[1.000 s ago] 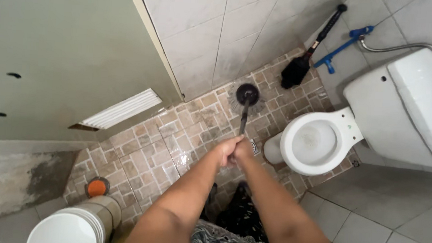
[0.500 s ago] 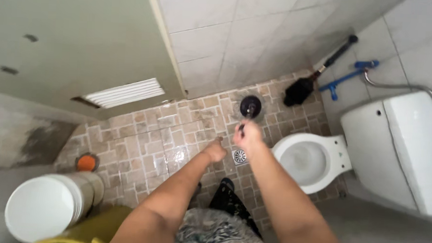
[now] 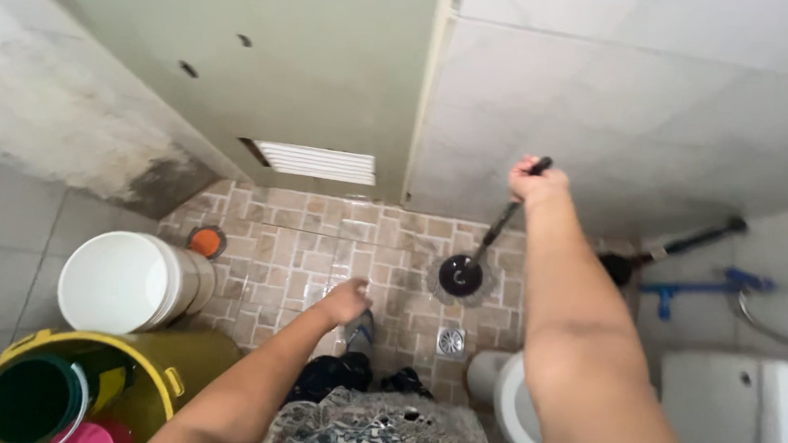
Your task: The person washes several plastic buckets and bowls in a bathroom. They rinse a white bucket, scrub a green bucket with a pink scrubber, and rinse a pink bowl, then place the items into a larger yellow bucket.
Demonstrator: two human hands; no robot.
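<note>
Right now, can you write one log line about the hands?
right hand: grips brush handle | brush head: on floor tiles | left hand: empty, open

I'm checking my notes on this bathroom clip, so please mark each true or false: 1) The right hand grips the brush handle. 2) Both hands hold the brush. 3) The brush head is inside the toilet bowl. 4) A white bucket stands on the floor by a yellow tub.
1) True: the right hand grips the top of the brush handle.
2) False: the left hand is off it, holding nothing.
3) False: the brush head rests on the tiled floor, apart from the toilet.
4) True: the white bucket stands beside the yellow tub.
</note>
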